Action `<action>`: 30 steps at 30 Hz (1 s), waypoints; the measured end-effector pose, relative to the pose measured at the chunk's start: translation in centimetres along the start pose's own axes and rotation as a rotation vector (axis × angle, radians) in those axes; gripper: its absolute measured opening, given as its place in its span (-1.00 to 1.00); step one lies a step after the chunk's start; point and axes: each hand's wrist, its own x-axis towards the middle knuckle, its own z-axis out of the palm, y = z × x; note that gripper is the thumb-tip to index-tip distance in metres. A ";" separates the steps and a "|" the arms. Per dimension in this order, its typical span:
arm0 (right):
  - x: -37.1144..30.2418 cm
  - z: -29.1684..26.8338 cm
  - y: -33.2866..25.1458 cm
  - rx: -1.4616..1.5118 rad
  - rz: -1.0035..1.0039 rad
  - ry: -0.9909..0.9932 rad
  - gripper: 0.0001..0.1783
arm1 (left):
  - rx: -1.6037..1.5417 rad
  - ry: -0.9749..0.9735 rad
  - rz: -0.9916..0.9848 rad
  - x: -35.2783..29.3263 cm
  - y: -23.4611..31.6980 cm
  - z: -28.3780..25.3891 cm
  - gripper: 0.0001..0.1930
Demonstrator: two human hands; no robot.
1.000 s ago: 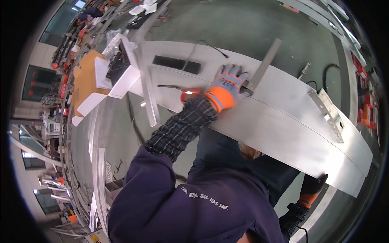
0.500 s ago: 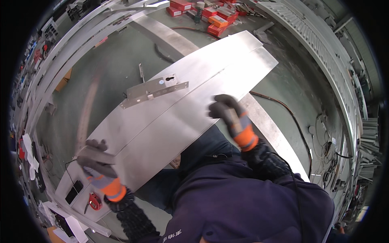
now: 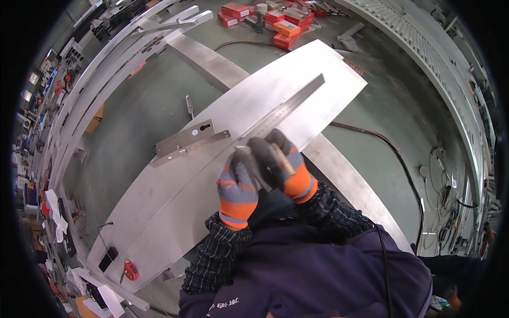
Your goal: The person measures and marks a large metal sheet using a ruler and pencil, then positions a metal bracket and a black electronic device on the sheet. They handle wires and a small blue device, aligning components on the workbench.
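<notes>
Though blurred, left hand (image 3: 236,183) with fingers around partly hidden metal ruler (image 3: 289,106), right hand (image 3: 272,161) around tan stick (image 3: 284,160).

The long panel (image 3: 175,222) is smooth, silvery metal with a satin sheen, glossier where light strikes it; the ruled square (image 3: 289,104) looks like duller bare metal. The lock case (image 3: 185,139) is matt metal, the beam (image 3: 342,175) scuffed metal. Gloves (image 3: 237,193) and sweatshirt (image 3: 318,259) are matt cloth, the red tape measure (image 3: 131,270) apparently shiny plastic.

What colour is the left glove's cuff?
Left glove's cuff: orange and grey, showing best in the head view.
</notes>
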 end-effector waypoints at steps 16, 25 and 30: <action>23.6 -42.8 36.1 -0.364 0.507 0.542 -0.37 | 1.282 -0.028 -0.083 -3.1 -9.8 -20.4 -0.39; 26.3 -38.7 37.0 -0.679 0.728 0.233 -0.28 | 1.245 -0.136 -0.022 -3.2 -10.3 -22.0 -0.26; 26.4 -38.6 37.8 -0.829 0.631 -0.014 -0.37 | 1.191 -0.141 -0.057 -2.2 -9.5 -20.9 -0.33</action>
